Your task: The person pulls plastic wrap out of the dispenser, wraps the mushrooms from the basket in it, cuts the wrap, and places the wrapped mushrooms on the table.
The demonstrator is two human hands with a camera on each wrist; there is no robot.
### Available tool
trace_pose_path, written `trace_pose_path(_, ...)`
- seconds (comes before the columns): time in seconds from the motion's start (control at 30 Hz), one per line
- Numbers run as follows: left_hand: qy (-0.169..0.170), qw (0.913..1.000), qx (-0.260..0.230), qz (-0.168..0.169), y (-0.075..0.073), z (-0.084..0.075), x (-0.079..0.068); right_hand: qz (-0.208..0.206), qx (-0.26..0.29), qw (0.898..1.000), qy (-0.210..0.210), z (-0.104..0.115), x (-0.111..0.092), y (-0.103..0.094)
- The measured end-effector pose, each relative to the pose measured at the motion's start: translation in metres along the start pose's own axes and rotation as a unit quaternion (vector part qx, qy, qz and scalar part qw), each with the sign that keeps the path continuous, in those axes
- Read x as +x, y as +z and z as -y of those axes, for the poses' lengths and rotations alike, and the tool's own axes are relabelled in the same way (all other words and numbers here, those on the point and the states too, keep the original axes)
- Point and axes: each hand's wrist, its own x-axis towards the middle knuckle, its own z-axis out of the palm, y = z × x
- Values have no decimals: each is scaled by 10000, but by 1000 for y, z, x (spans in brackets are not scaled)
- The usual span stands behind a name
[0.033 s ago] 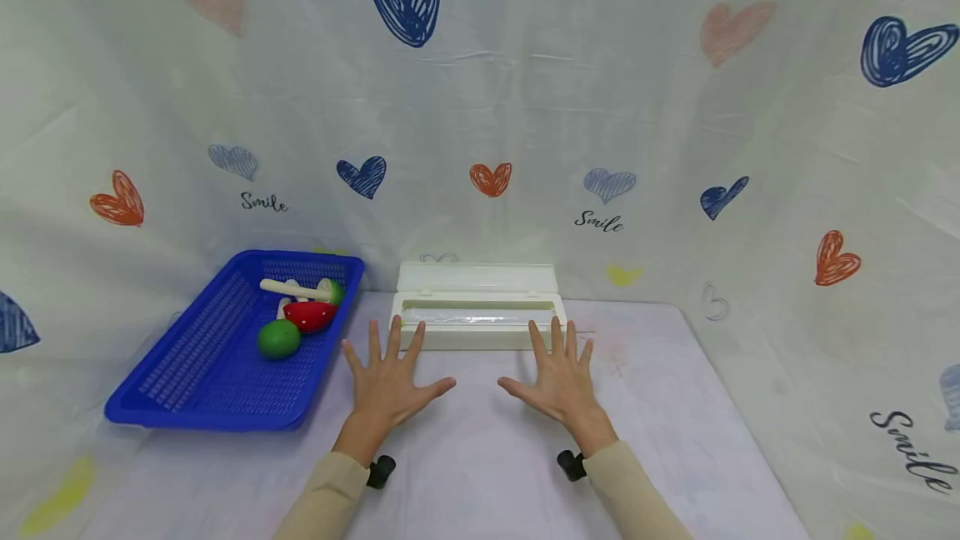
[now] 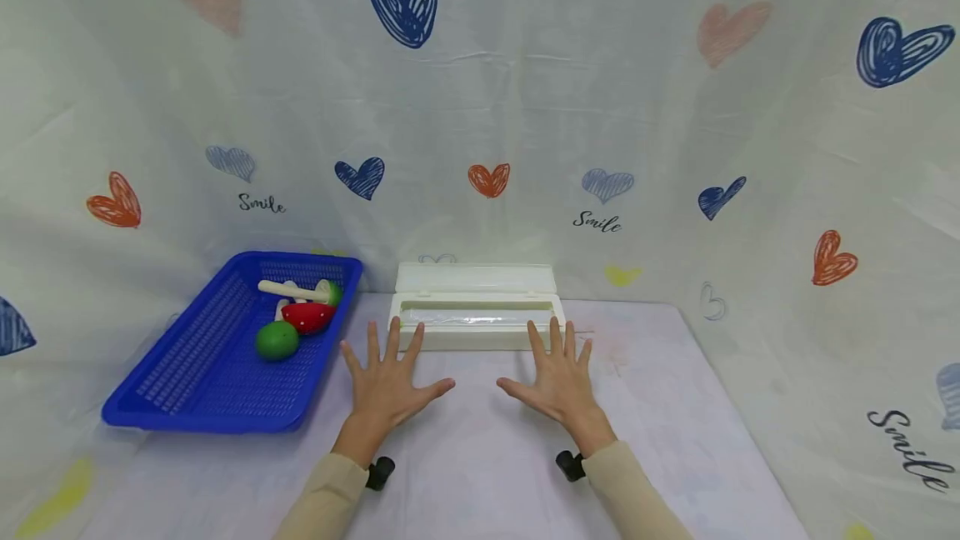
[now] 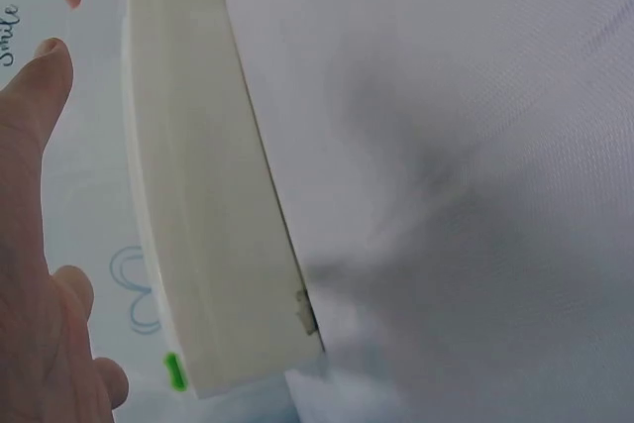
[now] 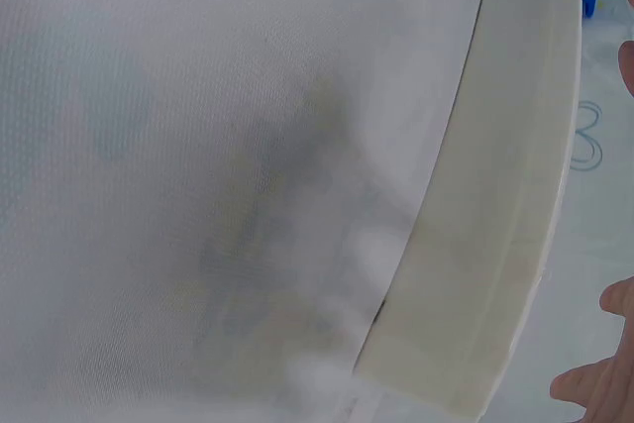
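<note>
In the head view my left hand (image 2: 386, 386) hovers palm down over the table with fingers spread, holding nothing. The right hand (image 2: 558, 382) mirrors it, also spread and holding nothing. Both sets of fingertips overlap the front of a long white box (image 2: 471, 341), which looks like a cling film dispenser. Its lid (image 2: 475, 277) is raised at the back, and a roll of clear film (image 2: 472, 317) lies inside. The left wrist view shows the box's front wall (image 3: 213, 195) beside my left thumb (image 3: 45, 86); the right wrist view shows the same wall (image 4: 485, 185).
To the left stands a blue plastic basket (image 2: 217, 390). Inside are a green round fruit-like piece (image 2: 277, 341), a red white-dotted piece (image 2: 309, 318) and a pale stick with a green end (image 2: 292, 290). A heart-printed curtain (image 2: 480, 107) rises behind the white-covered table (image 2: 480, 473).
</note>
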Motion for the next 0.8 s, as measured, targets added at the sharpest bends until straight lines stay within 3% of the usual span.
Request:
trace_pose_path(0.33, 69, 9999, 70, -136, 1, 0, -3, -16, -22, 10000, 4, 5, 1, -4)
trace_pose_path(0.8, 11, 9996, -97, 272, -6, -3, 3, 48, -137, 9999, 41, 3, 0, -13)
